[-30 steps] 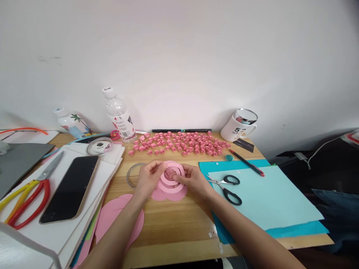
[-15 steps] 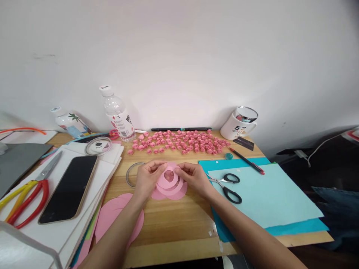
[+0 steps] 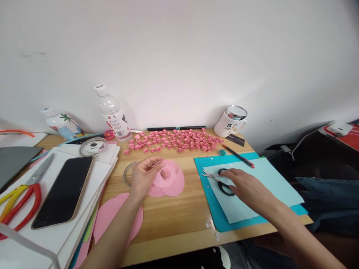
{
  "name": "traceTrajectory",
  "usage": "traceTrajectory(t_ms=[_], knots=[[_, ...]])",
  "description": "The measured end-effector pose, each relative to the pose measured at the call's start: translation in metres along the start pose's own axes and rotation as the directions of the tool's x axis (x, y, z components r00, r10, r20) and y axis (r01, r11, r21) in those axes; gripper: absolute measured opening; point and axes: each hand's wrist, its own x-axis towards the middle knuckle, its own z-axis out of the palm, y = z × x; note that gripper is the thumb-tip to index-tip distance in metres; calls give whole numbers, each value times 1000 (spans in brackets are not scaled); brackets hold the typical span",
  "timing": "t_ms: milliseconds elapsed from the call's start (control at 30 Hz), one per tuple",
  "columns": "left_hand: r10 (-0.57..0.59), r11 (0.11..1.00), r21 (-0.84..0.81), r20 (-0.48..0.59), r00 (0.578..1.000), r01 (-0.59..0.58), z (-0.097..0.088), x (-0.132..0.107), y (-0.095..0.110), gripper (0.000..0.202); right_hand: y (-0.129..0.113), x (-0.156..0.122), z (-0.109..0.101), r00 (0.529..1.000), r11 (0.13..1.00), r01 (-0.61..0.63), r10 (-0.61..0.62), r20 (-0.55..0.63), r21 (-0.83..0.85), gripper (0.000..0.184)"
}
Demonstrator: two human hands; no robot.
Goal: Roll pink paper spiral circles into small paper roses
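A pink paper spiral (image 3: pixel 171 178) is pinched between the thumb and fingers of my left hand (image 3: pixel 143 177). Its loops overlap over more pink paper on the wooden table. On the right, my right hand (image 3: pixel 246 185) is stretched out over the black-handled scissors (image 3: pixel 214 177), its fingertips at the handle loops. Those scissors lie on light blue paper with their blades slightly apart. Fingers partly cover the handles; a firm grip does not show. Beyond the hands sit many small rolled pink paper roses (image 3: pixel 179 140). Pink paper circles (image 3: pixel 112 213) lie beside my left forearm.
A tape roll (image 3: pixel 127 175) is behind my left hand. To the left are a phone (image 3: pixel 64 190), red-and-yellow scissors (image 3: pixel 26 196) and stacked paper. A bottle (image 3: pixel 113 116) and a mug (image 3: pixel 231 121) stand by the wall. A pen (image 3: pixel 239 156) lies across the blue sheets (image 3: pixel 202 164).
My right hand has let go of the pink paper spiral and moved right to the black-handled scissors. My left hand still holds the spiral. The view has shifted slightly to the right.
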Motion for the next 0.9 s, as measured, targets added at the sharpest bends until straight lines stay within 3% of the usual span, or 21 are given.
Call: traceTrajectory(t_ms=[100,200,267,333,400,500,567,633,767,900], knots=[[-31,999,-18,37,999,32,1,-2,3,25,5,-13,20,999,989,41,-40,7,-145,50],[-49,996,-66,65,997,53,1,-3,5,29,4,-17,24,998,986,57,-59,-11,-156,44],[-32,996,-86,51,998,36,1,-3,5,31,3,-16,20,998,997,51,-52,-25,-51,37],[-6,996,-90,50,999,11,0,-3,5,30,2,-15,13,999,986,24,-19,-28,167,34],[11,996,-84,70,998,-5,1,-4,5,29,0,-11,6,999,895,-29,33,-3,444,35],[14,997,-78,98,995,-6,1,-5,6,27,-11,-3,-1,995,561,-101,46,91,822,40],[3,997,-78,102,995,5,1,-5,7,27,-22,4,-4,989,316,-139,-2,147,938,48],[-9,996,-83,88,996,16,1,-5,8,27,-36,12,-5,987,190,-141,-45,152,972,49],[-42,996,-79,70,997,48,1,-4,10,23,-64,33,-7,997,137,-76,34,72,988,39],[-60,994,-80,116,991,70,0,-4,11,21,-75,52,-10,1000,196,-21,2,21,980,40]])
